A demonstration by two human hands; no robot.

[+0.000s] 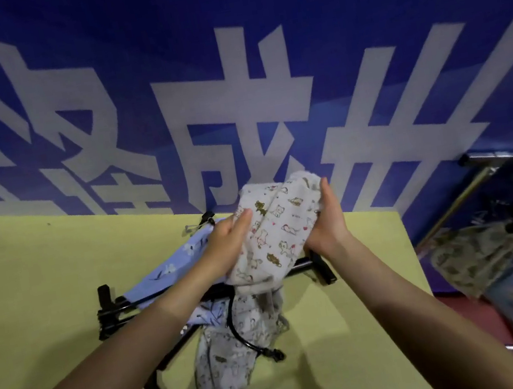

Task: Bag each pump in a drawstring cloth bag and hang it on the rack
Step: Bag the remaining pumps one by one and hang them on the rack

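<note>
A white cloth bag (274, 228) printed with small animals is lifted above the yellow-green table (25, 284). My left hand (228, 245) grips its left side and my right hand (326, 223) grips its right side. Black pumps lie under my arms, one with its T-handle (323, 266) sticking out to the right. A second white printed bag (237, 350) lies lower on the table with a black hose (241, 332) curving over it. A light blue bag (172, 269) lies behind my left wrist.
A metal rack (496, 256) stands on the red floor at the right, with several filled cloth bags (483, 258) hanging from it, blurred. A blue banner (226, 63) with large white characters fills the wall behind the table.
</note>
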